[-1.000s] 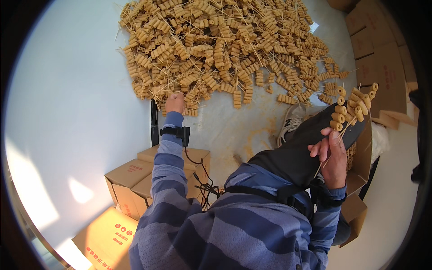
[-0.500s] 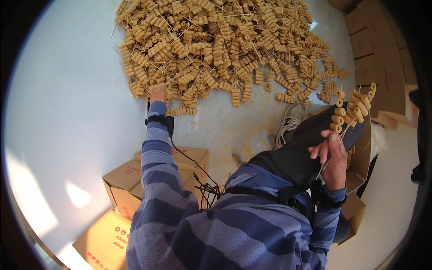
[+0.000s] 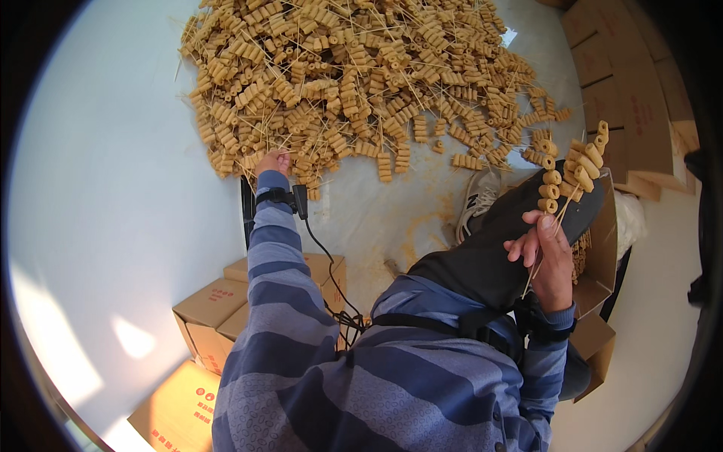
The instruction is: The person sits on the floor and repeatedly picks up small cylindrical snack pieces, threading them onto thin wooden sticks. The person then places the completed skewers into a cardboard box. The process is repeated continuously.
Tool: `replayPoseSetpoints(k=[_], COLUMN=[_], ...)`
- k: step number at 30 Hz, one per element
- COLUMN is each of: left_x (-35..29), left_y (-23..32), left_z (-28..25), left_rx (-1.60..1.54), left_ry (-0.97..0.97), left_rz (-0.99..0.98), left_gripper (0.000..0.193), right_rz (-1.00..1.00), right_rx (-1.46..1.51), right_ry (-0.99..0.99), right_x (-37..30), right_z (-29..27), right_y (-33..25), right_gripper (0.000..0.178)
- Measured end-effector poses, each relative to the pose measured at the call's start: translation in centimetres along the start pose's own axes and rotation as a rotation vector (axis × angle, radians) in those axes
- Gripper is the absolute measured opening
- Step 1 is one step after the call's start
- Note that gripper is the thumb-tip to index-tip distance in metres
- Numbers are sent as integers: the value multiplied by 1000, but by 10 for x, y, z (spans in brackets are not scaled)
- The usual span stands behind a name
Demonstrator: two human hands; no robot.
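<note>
At the near left edge of a big heap of skewers, my left hand has its fingers curled together. Thin sticks lie by its fingertips; what it grips, if anything, I cannot make out. Each skewer carries several short, hollow, tan tube-shaped pieces on a thin wooden stick. Over my right thigh, my right hand is closed round the sticks of a few such skewers. Their tan pieces fan out above the thumb and fingers, and bare stick ends stick out below the palm.
Brown cardboard boxes are stacked at the far right. An open carton with skewers inside stands beside my right leg. More boxes sit at the lower left. A black cable runs from my left wrist towards my waist.
My left hand has turned at the heap's edge, and its curled fingers now show. The view has shifted slightly. My right hand keeps its hold on the skewers.
</note>
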State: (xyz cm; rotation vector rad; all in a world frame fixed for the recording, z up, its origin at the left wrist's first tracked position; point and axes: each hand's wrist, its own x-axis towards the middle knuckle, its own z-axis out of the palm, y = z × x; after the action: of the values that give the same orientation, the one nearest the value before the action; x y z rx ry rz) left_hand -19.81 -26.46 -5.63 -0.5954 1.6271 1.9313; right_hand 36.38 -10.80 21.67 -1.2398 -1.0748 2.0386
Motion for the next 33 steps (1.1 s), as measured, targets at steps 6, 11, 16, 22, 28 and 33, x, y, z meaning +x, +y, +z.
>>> replayPoseSetpoints(k=[6,11,16,22,28,33], left_x=[-50,-143,-238,-393,-477,-496], left_y=[7,7,4,-58,-94,-106], left_z=[13,36,105,173,166,149], left_rx=[109,99,48,61,342,364], left_ry=[-148,-259,-472,-925,-1223,-1386], left_rz=[191,392,441,321,288,199], left_gripper=[7,17,16,14,12,12], right_rz=[-14,17,126,-4,-179,-167], right_rx=[39,102,23,334,498,419], right_ry=[-8,-10,-38,-49,6,-104], right_x=[-1,-1,-5,9,0,-20], right_z=[-3,1,20,41,21,-10], right_y=[0,-2,-1,-2,-5,-7], right_gripper=[41,31,30,47,54,41])
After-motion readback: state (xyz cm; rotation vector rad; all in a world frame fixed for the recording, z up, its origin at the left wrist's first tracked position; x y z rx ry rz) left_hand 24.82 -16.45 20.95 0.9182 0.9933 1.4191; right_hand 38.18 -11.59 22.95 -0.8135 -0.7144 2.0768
